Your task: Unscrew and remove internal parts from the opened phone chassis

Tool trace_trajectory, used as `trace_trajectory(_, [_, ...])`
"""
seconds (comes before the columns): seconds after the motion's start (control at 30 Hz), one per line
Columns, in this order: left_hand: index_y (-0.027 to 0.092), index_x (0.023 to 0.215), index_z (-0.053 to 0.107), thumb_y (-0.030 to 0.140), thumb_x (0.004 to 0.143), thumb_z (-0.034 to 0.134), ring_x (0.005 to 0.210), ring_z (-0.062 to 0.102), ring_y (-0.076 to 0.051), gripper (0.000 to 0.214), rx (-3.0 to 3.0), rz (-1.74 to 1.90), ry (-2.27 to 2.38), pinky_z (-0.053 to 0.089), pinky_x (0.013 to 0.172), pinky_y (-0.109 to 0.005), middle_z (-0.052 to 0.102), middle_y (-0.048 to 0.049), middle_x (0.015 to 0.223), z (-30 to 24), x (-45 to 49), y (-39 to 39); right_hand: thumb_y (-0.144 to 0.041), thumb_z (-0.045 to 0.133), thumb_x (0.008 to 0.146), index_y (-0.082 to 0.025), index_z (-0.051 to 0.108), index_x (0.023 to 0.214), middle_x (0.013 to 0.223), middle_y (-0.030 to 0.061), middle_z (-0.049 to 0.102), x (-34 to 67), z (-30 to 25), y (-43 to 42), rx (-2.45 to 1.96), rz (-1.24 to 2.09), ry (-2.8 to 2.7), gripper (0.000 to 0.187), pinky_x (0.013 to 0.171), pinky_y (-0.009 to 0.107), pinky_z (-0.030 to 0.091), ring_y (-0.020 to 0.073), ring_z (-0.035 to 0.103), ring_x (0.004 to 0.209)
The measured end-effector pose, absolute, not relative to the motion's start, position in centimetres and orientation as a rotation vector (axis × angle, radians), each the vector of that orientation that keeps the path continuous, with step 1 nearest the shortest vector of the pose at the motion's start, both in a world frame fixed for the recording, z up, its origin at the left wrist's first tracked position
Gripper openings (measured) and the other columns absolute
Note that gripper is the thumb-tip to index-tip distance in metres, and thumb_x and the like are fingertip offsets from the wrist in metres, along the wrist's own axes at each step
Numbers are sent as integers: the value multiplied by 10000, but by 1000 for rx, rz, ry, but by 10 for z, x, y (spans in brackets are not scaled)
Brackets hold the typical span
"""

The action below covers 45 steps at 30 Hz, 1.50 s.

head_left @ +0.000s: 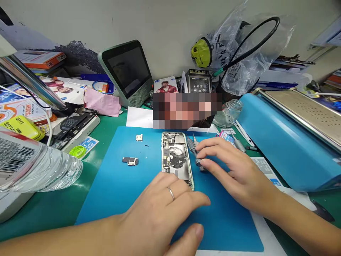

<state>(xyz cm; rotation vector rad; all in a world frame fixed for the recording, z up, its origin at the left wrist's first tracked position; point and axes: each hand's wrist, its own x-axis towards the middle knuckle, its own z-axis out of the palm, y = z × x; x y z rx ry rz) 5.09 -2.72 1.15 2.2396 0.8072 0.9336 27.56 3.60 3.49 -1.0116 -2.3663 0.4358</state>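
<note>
An opened smartphone (182,174) lies on the blue mat (106,199), its inner boards and a round coil area exposed. Over its lower end rests my left hand (162,209), with a ring on one finger and the thumb and index finger spread apart; nothing is seen in it. My right hand (234,170) has its thumb and fingertips closed at the capped end of a grey screwdriver (192,147), just right of the phone. A second screwdriver (195,138) lies beside it, partly behind the fingers. Left of the phone are a small dark-and-silver part (130,161), a metal piece (139,137) and tiny bits.
A clear bottle (58,167) stands at left near another opened device (74,124). Behind the mat are a screen device (130,67), a blurred patch and a glass jar (229,112). A blue machine (282,142) borders the right side, with a plastic bag (239,71) beyond.
</note>
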Motion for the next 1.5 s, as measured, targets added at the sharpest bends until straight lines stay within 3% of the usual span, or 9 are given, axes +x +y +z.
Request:
trace_trajectory(0.23, [209,1231,556,120,922,577,1101,543,-167,323,1935,1016,902,462,939,-297,592,-46,1170,17,50,-24,-345,561,989,-272,706,992,1216,76,664,274,41,30,-1197,780,-1722,163,906,398,605,276,627,1197])
trace_trajectory(0.4, [256,1324,485,211,981,568,1181,495,-198,356,1961,1040,980,406,986,-350,561,-47,1279,12,48,-26,-382,584,973,-284,743,1024,1288,74,656,276,56,19,-1206,1010,-1509,194,813,376,669,269,707,1080])
trace_trajectory(0.57, [244,1422,416,395,986,613,1241,469,-242,502,2108,1092,977,338,1035,-406,550,-82,1370,12,46,-26,-394,591,957,-298,769,917,1038,96,723,270,74,-16,-1146,955,-1686,206,734,343,675,296,704,1082])
trace_trajectory(0.67, [222,1282,547,387,1015,567,1009,567,-202,314,2189,1036,871,369,914,-373,672,-43,1105,13,46,-26,-379,554,977,-289,745,905,962,86,715,259,76,-26,-1131,1031,-1747,223,687,319,662,257,729,944])
trace_trajectory(0.8, [180,1021,635,348,1039,501,752,540,-157,215,2155,1060,775,378,737,-314,654,-3,805,14,45,-25,-393,495,1004,-299,716,957,952,65,699,248,78,-28,-1121,1001,-1800,245,765,315,652,236,718,950])
trace_trajectory(1.0, [163,969,630,392,1035,468,684,541,-160,289,2011,1177,715,414,643,-285,634,-32,771,13,45,-24,-451,579,956,-336,406,1498,1294,104,653,250,62,-42,-1069,600,-2098,580,927,388,625,282,685,1126])
trace_trajectory(1.23, [157,1024,638,329,1009,531,835,620,-188,204,1978,1230,629,492,759,-312,685,-73,909,10,45,-27,-174,518,990,-399,70,1592,1434,118,588,227,34,-54,-863,494,-2017,784,1032,540,569,291,594,1324])
trace_trajectory(1.37, [142,1106,639,295,1003,515,760,588,-173,222,1950,1205,678,470,683,-290,663,-59,850,12,46,-27,-110,548,959,-407,203,1565,1520,108,523,218,27,-56,-928,505,-1919,758,1032,540,572,292,583,1340])
trace_trajectory(1.5, [151,1063,646,262,972,548,696,543,-156,173,1992,1173,693,434,642,-281,650,-34,810,13,48,-27,-76,581,928,-376,337,1520,1375,88,647,221,28,-56,-918,493,-1826,707,989,493,609,261,679,1198])
